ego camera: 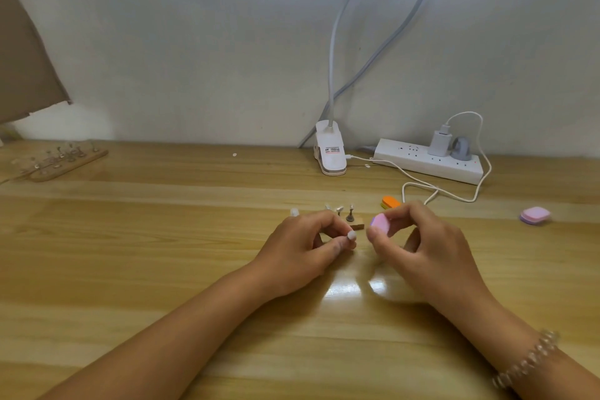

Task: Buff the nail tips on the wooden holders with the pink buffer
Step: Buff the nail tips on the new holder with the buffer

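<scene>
Starting at the far left of the wooden table [162,237], I see a long wooden holder [66,161] lying near the wall, with small stands and nail tips on it, too small and blurred for me to count. Moving toward the middle, my left hand [302,250] rests on the table with its fingers curled in, thumb and forefinger pinching a white nail tip [351,235] on its stand. Just behind that hand sits a second, smaller wooden holder [354,226], mostly hidden by the knuckles; a few more nail tips on stands [339,208] stick up above it.

Just beside the pinched tip, my right hand [428,253] holds the pink buffer [381,223] between thumb and fingers, its other fingers bent loosely. The buffer's face is close to the nail tip, but I cannot tell whether they touch. A beaded bracelet [527,359] sits on that wrist.

Behind the hands lies an orange buffer block [390,202]. Further back, a white clip lamp [329,153] stands against the wall, and right of it a white power strip [428,161] with a charger plugged in and a white cable [438,191] looping over the table. At the far right lies another pink pad [535,215], well apart from my hands.
</scene>
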The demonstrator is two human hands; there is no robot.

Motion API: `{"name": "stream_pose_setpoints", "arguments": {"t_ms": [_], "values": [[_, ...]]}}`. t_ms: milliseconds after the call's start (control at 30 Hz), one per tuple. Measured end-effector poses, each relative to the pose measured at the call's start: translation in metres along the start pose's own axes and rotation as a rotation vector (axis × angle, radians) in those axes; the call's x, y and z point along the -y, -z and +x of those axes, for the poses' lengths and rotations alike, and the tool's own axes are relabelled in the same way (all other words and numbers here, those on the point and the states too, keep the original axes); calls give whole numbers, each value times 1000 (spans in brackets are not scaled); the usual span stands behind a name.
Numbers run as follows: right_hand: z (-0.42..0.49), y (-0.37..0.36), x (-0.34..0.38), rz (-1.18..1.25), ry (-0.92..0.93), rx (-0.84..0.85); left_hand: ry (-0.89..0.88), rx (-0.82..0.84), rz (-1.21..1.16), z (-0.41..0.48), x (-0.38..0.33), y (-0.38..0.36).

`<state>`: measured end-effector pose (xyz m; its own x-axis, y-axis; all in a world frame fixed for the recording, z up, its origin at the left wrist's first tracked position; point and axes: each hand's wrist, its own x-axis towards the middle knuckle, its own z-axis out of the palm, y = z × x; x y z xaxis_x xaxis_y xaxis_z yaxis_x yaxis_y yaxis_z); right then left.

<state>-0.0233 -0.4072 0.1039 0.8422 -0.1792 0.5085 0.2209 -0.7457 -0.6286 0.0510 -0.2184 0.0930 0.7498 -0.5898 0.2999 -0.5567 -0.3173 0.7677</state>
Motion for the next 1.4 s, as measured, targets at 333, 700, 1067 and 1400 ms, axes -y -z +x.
{"name": "stream_pose_setpoints", "arguments": {"t_ms": [333,700,1067,1400], "values": [[-6,-4,5,-142,111,71,-12,29,88,-2,-2,2],[-7,-5,8,-99,142,14,-5,23,5,-1,0,0],[-11,-6,12,-194,232,98,-1,30,-7,-1,1,1],[-9,-5,11,-146,188,95,9,13,4,0,0,1]]}}
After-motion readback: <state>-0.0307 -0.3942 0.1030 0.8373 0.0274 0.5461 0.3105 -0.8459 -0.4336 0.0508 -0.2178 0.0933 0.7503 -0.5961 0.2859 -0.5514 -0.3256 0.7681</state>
